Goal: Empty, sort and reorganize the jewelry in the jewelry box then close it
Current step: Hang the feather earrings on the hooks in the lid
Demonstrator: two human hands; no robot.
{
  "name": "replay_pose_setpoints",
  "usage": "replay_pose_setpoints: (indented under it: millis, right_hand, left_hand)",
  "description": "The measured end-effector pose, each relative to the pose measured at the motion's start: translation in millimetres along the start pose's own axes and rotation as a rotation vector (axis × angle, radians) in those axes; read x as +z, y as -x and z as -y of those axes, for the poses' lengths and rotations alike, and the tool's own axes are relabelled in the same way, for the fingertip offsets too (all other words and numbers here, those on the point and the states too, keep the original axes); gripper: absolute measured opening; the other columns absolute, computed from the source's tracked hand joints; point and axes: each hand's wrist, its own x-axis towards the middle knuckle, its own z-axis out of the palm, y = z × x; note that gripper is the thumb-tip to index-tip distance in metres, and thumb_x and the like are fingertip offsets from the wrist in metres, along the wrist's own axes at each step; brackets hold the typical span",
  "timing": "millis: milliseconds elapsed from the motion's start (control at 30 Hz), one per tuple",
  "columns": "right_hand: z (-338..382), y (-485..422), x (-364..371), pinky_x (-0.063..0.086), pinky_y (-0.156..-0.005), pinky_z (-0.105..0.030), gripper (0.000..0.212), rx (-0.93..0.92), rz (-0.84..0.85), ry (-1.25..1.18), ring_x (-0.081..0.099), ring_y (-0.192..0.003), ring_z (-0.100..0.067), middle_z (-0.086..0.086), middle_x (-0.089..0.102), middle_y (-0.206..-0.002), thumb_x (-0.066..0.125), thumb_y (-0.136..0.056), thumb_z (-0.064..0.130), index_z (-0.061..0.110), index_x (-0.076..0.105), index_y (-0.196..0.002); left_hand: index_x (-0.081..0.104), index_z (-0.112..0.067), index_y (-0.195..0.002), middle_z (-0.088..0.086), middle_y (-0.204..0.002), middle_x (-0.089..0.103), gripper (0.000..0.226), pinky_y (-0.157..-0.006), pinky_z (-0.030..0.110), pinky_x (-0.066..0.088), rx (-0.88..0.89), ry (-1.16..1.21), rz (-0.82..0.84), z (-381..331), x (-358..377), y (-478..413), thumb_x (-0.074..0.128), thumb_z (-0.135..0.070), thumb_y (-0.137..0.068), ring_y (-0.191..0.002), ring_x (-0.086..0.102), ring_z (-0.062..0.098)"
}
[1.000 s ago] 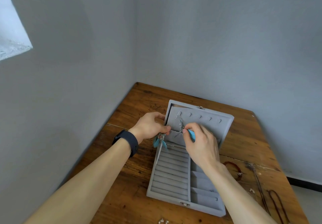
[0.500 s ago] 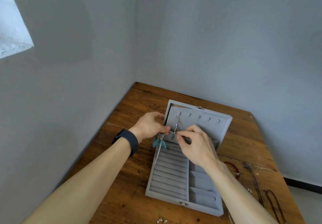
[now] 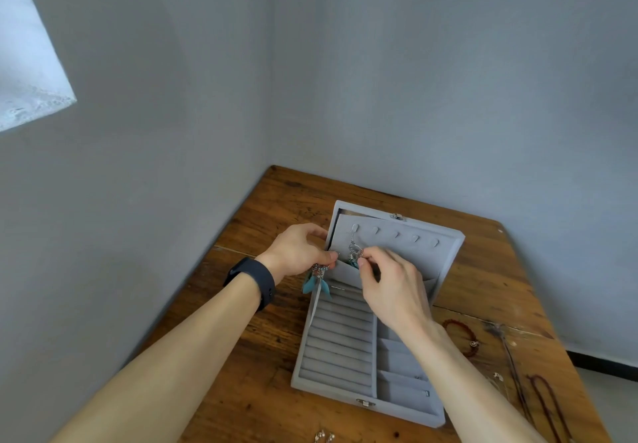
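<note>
At the jewelry box's (image 3: 338, 356) left edge, the left hand (image 3: 297, 253), a dark watch (image 3: 253, 280) on its wrist, pinches a teal feather earring (image 3: 316, 282) that dangles beside the open lid (image 3: 414, 246). A hooked earring (image 3: 354, 253) hangs from the lid's leftmost hook, and the right hand (image 3: 393, 290) pinches its lower end. Right of the box, a red bracelet (image 3: 464, 335) and dark cords (image 3: 545, 404) lie on the wooden table (image 3: 241, 391).

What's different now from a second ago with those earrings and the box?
The right hand kept its pinch on the hooked earring and eased its turquoise feather, earlier beside the fingertips, partly down into the lid pocket. Unchanged: the left hand pinches the other feather earring at the lid's edge, and the jewelry box stays open.
</note>
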Motion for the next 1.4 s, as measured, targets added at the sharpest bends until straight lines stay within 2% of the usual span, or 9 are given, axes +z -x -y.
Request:
replay_pose_setpoints:
  millis: [233,400,533,700,867,967,1100,1267,1400]
  right_hand:
    - [-0.1,-3.8,-3.6,0.051,-0.054,-0.024,0.007,0.032,-0.070,0.061,0.065,-0.071,-0.011,0.008,0.068,-0.085,0.068,-0.091,0.030,0.023,0.069,-0.093]
    - [5.7,-3.6,-3.3,0.046,-0.051,-0.022,0.010,0.063,-0.070,0.094,0.067,-0.069,-0.013,0.009,0.071,-0.082,0.072,-0.088,0.032,0.024,0.066,-0.090]
    - [7.7,-3.7,-4.4,0.055,-0.064,-0.028,0.018,0.078,0.092,0.052,0.066,-0.082,-0.011,0.014,0.070,-0.093,0.060,-0.091,0.043,0.032,0.072,-0.100]
    - [13.6,1.1,-5.0,0.052,-0.081,-0.027,0.029,0.052,0.189,0.007,0.064,-0.098,-0.016,0.004,0.067,-0.108,0.055,-0.096,0.032,0.021,0.069,-0.119]
    - [14.4,6.8,-15.0,0.045,-0.082,-0.022,0.028,0.093,0.188,0.021,0.060,-0.107,-0.014,0.003,0.062,-0.116,0.057,-0.096,0.028,0.020,0.060,-0.123]
    - [17.9,10.1,-19.2,0.044,-0.085,-0.021,0.026,0.080,0.160,0.033,0.056,-0.107,-0.013,0.004,0.063,-0.113,0.058,-0.095,0.027,0.021,0.064,-0.119]
    - [39.1,16.1,-37.2,0.041,-0.080,-0.003,0.018,0.246,0.087,-0.390,0.059,-0.097,0.007,0.020,0.066,-0.104,0.063,-0.094,0.028,0.029,0.068,-0.111]
    - [68.7,31.1,-66.8,0.045,-0.075,-0.007,0.021,0.411,0.233,-0.863,0.062,-0.100,0.007,0.020,0.067,-0.108,0.060,-0.096,0.039,0.033,0.064,-0.115]
    - [77.1,43.4,-74.2,0.054,-0.085,-0.018,0.024,0.409,0.254,-0.852,0.064,-0.104,-0.003,0.017,0.068,-0.109,0.060,-0.096,0.040,0.031,0.064,-0.117]
  left_hand:
    - [0.057,-0.020,-0.127,-0.005,-0.088,0.078,0.045,-0.091,0.032,0.052,-0.005,-0.011,-0.010,-1.6,1.8,0.7,0.077,-0.023,-0.086,-0.090,0.071,0.006]
    - [0.056,-0.020,-0.130,-0.005,-0.090,0.077,0.049,-0.092,0.032,0.051,-0.014,-0.022,-0.017,-2.3,2.7,1.5,0.076,-0.024,-0.086,-0.092,0.070,0.006]
    - [0.056,-0.018,-0.133,-0.005,-0.089,0.078,0.053,-0.102,0.041,0.049,-0.014,-0.002,-0.016,-1.3,2.8,1.6,0.078,-0.023,-0.085,-0.094,0.071,0.007]
    - [0.050,-0.018,-0.136,-0.005,-0.088,0.078,0.059,-0.099,0.037,0.049,-0.011,0.012,-0.038,-3.6,6.2,6.7,0.078,-0.026,-0.085,-0.096,0.070,0.008]
    - [0.067,-0.019,-0.119,-0.006,-0.094,0.077,0.025,-0.069,0.013,0.044,0.050,0.076,-0.118,-10.2,1.3,30.6,0.066,-0.024,-0.095,-0.089,0.066,-0.003]
    - [0.075,-0.018,-0.101,-0.007,-0.098,0.076,0.015,-0.070,0.018,0.047,0.072,0.129,-0.145,-17.2,-1.9,47.3,0.063,-0.025,-0.097,-0.095,0.065,0.001]
    - [0.077,-0.022,-0.101,-0.006,-0.099,0.077,0.016,-0.083,0.034,0.053,0.048,0.224,-0.078,-29.7,-2.2,70.5,0.064,-0.029,-0.095,-0.101,0.069,0.016]
    - [0.080,-0.029,-0.095,-0.011,-0.098,0.076,0.013,-0.077,0.029,0.045,0.031,0.225,-0.092,-48.0,3.2,93.7,0.069,-0.033,-0.090,-0.103,0.065,0.013]
    - [0.081,-0.028,-0.091,-0.007,-0.097,0.075,0.013,-0.073,0.027,0.047,0.036,0.200,-0.117,-55.9,10.8,108.5,0.069,-0.033,-0.089,-0.100,0.065,0.015]
